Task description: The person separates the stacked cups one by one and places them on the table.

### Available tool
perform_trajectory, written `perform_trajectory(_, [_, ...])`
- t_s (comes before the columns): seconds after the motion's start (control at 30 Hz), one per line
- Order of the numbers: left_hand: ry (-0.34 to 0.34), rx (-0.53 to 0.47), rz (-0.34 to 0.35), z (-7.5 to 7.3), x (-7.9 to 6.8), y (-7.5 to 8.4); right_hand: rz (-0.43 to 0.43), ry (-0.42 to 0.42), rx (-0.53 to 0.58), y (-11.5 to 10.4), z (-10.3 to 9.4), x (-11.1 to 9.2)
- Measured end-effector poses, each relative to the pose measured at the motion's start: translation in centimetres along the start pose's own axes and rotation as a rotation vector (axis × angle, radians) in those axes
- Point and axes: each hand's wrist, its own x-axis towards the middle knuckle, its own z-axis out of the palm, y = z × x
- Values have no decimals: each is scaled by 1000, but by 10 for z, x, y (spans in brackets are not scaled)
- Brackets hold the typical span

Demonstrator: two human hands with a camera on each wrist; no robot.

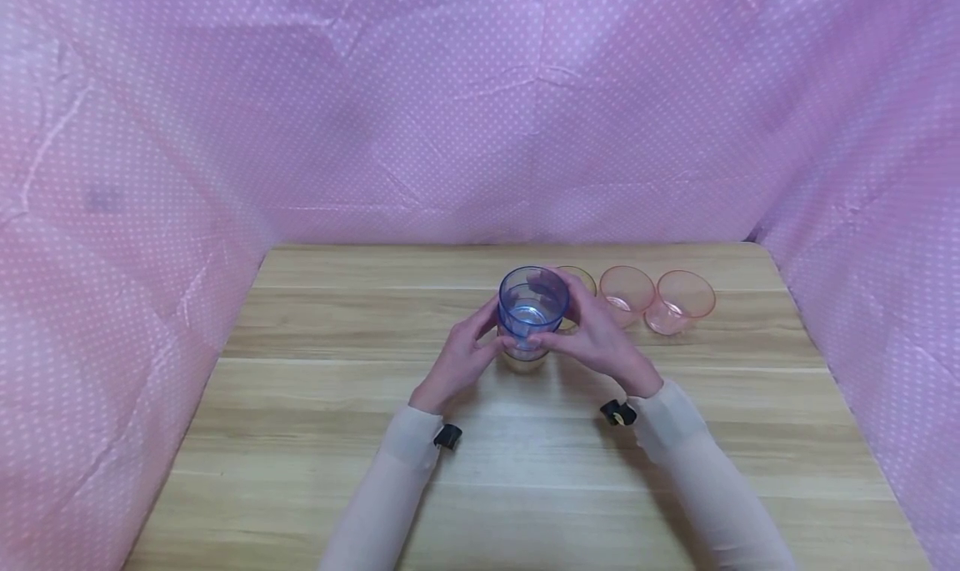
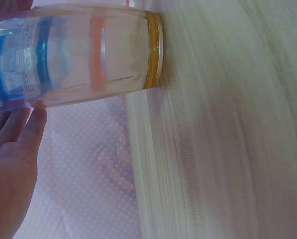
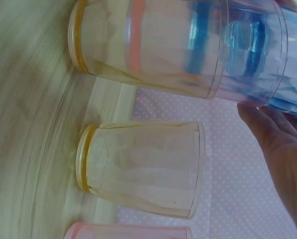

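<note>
A nested stack of clear tumblers stands upright at the middle of the table, between both hands. Its lowest outer cup is yellow-tinted with an amber base against the wood; an orange-pink band and blue bands show inside it. Blue cups form the upper part of the stack. My left hand curls round the left side of the blue cups, thumb at the front. From the right, my right hand grips the same blue cups, its thumb also in front. Some fingers are hidden behind the stack.
Just right of the stack stands a single yellow cup, partly covered by the right hand in the head view. Two pink cups continue the row to the right. Pink dotted cloth hangs beyond the wooden table.
</note>
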Motion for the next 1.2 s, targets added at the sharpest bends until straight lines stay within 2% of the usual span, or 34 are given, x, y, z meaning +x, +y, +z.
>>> perform_trajectory(0.5, [0,4,19,0,0,0,-22,2,-7,1,1,0])
perform_trajectory(0.9, [-2,13,-19,0,0,2,-14,16,15,2,1,0])
perform_trajectory(1.2, [-5,32,-32,1,-1,1,-18,48,-30,2,1,0])
